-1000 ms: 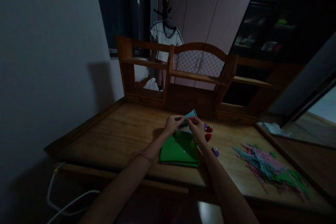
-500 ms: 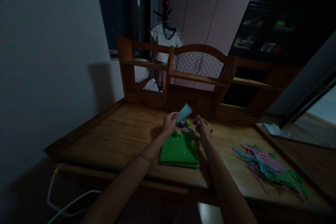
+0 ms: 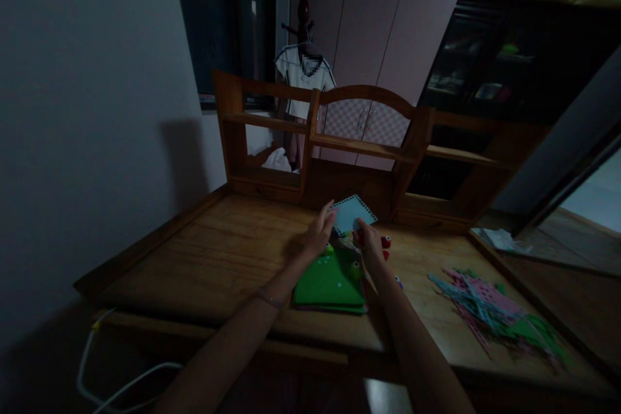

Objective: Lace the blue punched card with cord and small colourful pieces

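Observation:
A light blue square sheet with a row of dark marks along its edges (image 3: 353,212) is spread out between my two hands. My left hand (image 3: 321,230) touches its left corner, fingers raised against it. With closed fingers, my right hand (image 3: 369,240) grips the lower right side. Beneath them lies a stack of green sheets (image 3: 327,284) with small light dots. A green toy piece with an eye (image 3: 356,269) rests on the stack's right side. Red pieces (image 3: 385,242) are just right of my right hand.
A pile of pink, blue and green strips (image 3: 495,310) lies on the right of the wooden desk (image 3: 208,252). A wooden shelf unit (image 3: 356,145) stands along the back edge. A white cable (image 3: 85,362) hangs at the lower left.
The blue sheet was curled and held by my left hand alone; now it is opened flat. My right hand has moved left and taken hold of it.

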